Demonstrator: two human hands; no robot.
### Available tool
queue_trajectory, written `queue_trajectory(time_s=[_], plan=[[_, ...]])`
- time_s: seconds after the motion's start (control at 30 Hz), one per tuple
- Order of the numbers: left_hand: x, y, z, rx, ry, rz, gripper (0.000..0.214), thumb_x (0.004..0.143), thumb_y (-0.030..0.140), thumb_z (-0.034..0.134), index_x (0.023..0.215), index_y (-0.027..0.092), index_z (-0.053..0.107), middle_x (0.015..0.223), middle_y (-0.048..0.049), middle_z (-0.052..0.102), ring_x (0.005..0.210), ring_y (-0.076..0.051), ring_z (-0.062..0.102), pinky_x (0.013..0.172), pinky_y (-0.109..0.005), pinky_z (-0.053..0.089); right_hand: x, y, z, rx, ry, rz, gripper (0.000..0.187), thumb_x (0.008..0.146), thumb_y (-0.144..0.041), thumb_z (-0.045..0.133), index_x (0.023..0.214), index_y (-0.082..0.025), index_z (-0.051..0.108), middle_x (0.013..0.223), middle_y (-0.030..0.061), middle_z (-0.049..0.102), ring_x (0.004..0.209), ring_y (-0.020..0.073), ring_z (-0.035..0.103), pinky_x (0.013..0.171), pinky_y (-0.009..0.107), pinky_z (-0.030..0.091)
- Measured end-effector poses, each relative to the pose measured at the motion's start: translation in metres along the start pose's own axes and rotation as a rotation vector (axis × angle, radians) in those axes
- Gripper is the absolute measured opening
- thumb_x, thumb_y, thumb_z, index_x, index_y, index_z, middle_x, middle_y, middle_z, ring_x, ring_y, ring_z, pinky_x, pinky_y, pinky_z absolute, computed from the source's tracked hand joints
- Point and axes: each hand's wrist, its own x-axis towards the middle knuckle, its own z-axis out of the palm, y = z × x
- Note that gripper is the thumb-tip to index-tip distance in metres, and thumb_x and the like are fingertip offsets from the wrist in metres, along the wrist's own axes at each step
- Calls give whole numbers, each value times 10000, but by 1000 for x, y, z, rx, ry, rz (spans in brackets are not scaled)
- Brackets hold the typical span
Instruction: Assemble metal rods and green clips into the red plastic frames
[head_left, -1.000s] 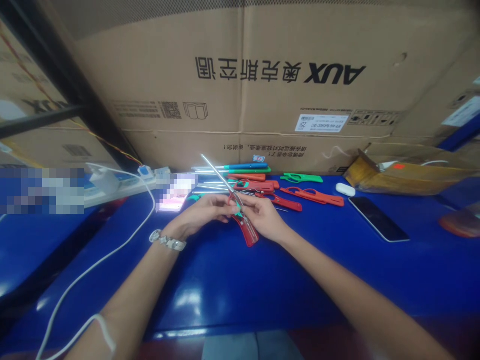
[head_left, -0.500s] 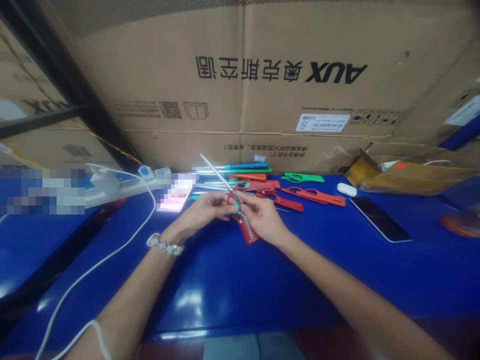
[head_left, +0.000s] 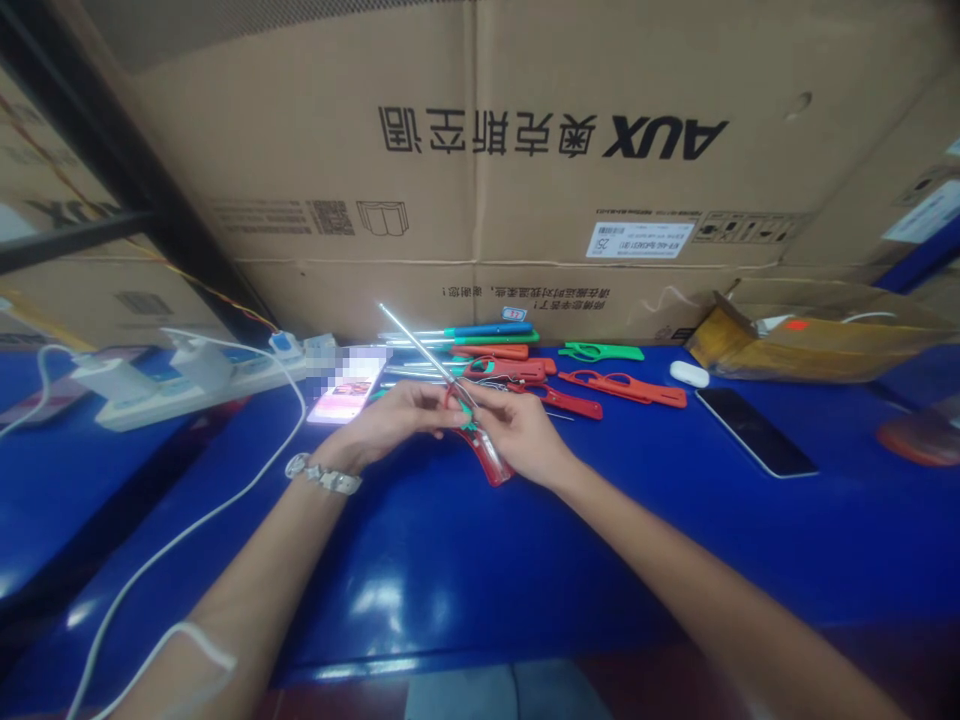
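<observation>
Between my hands is a long-nose lighter (head_left: 491,465) with a red handle shell, a green part near its middle and a clear insert. Its thin metal tube (head_left: 412,338) points up and to the left. My left hand (head_left: 401,415) pinches it around the red loop and the green part. My right hand (head_left: 525,430) grips it from the right, fingertips close to the left ones. Just behind, several long-nose lighters (head_left: 495,331) with blue, green and red handles lie piled, tubes toward the left. My fingers hide part of the lighter's inside.
Red handle shells (head_left: 630,388) and a green shell (head_left: 600,351) lie right of the pile. Further right are a phone (head_left: 757,432), a white case (head_left: 688,374) and a taped carton (head_left: 810,340). At left are a lit phone (head_left: 341,395), a power strip (head_left: 172,398) and a white cable (head_left: 187,535).
The whole view has shifted slightly, so everything sits a little further left. Both hands keep hold of the lighter, in nearly the same pose.
</observation>
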Motion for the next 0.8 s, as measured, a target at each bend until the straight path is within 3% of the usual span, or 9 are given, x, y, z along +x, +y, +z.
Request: queue_trajectory(time_s=[0.3, 0.57, 0.7, 0.8], plan=[[1, -8, -2, 15, 0, -13, 173, 716, 311, 790, 793, 179, 711, 746, 6, 627, 650, -101, 537, 574, -206, 451, -2, -1, -4, -42, -38, 5, 434, 912, -210, 541, 1341, -232, 599, 1219, 23, 711, 1160, 270, 658, 1039, 519, 495], [2, -3, 2, 96, -15, 17, 239, 755, 376, 762, 881, 173, 745, 857, -41, 693, 758, -147, 608, 647, -256, 521, 2, 2, 5, 291, 87, 155, 431, 767, -380, 749, 1152, -188, 727, 1138, 63, 743, 1068, 284, 707, 979, 459, 556], [4, -8, 9, 34, 62, 45, 273, 728, 375, 786, 865, 148, 720, 852, -46, 683, 753, -150, 620, 642, -269, 537, 6, 7, 8, 381, 186, 160, 479, 683, -445, 810, 1081, -188, 745, 1087, 79, 760, 1056, 291, 712, 972, 461, 560], [1, -11, 20, -55, 239, 74, 366, 688, 368, 826, 934, 146, 672, 891, -35, 658, 749, -145, 630, 661, -292, 561, 7, 11, 8, 384, 271, 146, 471, 688, -436, 805, 1075, -178, 737, 1105, 93, 755, 1061, 288, 708, 972, 450, 559]])
